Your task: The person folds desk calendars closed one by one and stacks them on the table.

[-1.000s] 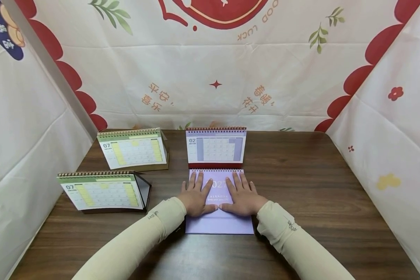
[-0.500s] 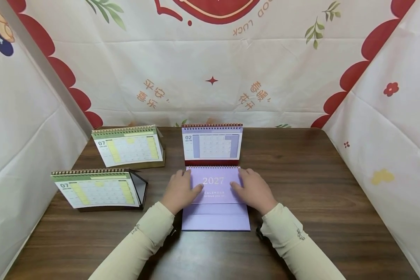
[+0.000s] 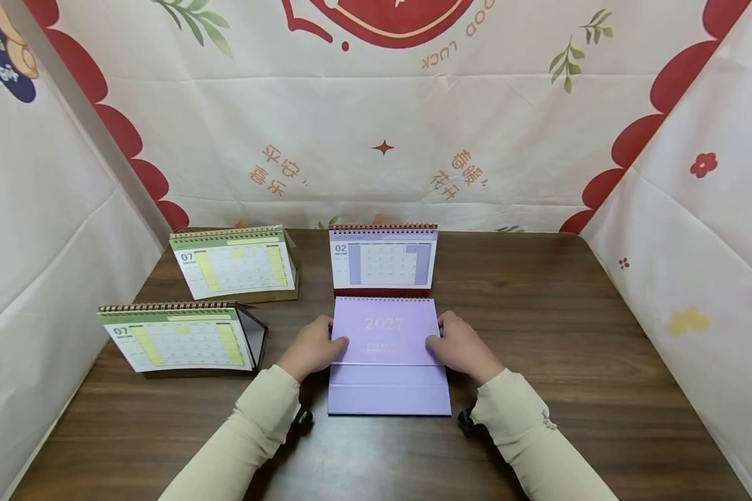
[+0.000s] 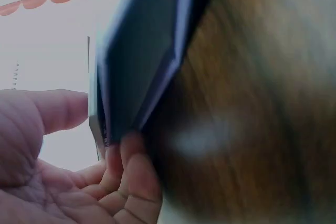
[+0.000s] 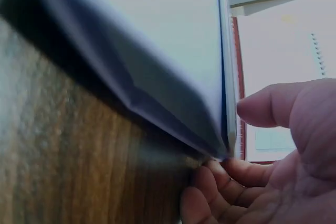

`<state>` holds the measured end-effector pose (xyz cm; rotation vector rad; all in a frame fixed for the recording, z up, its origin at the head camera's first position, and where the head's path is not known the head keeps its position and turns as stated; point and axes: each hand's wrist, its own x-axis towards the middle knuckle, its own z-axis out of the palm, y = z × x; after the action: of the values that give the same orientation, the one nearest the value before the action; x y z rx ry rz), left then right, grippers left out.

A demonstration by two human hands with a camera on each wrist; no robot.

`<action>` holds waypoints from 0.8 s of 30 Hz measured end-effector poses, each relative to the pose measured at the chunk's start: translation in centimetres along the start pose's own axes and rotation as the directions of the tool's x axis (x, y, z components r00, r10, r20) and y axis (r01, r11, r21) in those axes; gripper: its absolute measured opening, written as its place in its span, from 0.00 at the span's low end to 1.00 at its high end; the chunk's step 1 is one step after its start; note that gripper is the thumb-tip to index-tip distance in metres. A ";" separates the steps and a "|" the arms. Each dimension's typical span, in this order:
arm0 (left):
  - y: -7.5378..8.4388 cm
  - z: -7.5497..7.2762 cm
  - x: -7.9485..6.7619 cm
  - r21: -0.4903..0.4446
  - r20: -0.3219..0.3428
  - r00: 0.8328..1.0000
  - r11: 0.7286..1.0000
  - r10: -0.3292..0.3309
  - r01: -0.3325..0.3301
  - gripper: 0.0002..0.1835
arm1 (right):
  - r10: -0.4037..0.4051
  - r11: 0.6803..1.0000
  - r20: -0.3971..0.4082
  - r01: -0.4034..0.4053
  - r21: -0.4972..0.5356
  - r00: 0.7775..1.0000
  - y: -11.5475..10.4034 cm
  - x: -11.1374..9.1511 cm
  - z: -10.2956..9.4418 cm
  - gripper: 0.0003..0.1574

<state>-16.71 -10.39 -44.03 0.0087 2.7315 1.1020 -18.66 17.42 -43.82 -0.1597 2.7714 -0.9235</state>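
Note:
A purple desk calendar (image 3: 384, 376) with "2027" on its cover lies low in front of me, spiral edge away. At its left edge my left hand (image 3: 311, 346) grips it, thumb on the cover. My right hand (image 3: 466, 348) holds the opposite edge the same way. In the left wrist view the calendar (image 4: 142, 40) shows a gap between its folded boards, with curled fingertips (image 4: 140, 174) at its edge. The right wrist view shows the calendar (image 5: 163, 30) between thumb and curled fingers. Right behind it stands a calendar (image 3: 385, 264) with a purple "02" page and red base.
Two calendars with green and yellow "07" pages stand at the left: one farther back (image 3: 238, 268), one nearer (image 3: 182, 341) with a black base. Dark wood table (image 3: 539, 334) extends to the right. A printed white cloth (image 3: 376, 111) hangs behind and at both sides.
Both hands lay flat on the purple cover; they have slid outward to its two side edges and now grip them. The standing calendars have stayed in place.

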 end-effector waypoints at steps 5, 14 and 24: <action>0.7 -0.3 -0.5 -0.117 -0.033 0.998 0.991 0.053 -0.056 0.21 | 0.009 0.997 -0.003 -0.009 0.081 1.000 0.1 -0.8 -1.1 0.24; 4.8 0.5 0.0 -0.236 -0.035 0.981 0.952 0.190 -0.193 0.22 | -0.026 0.995 -0.063 0.032 0.098 0.998 2.2 -1.4 -4.5 0.34; 10.3 5.6 2.4 -0.310 -0.004 0.958 0.911 0.286 -0.274 0.34 | 0.025 0.997 -0.045 -0.021 0.081 0.999 7.1 -2.1 -11.0 0.36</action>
<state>-18.77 1.11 -41.30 0.3857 2.5445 1.5760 -19.46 29.80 -39.15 -0.0946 2.7663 -1.0432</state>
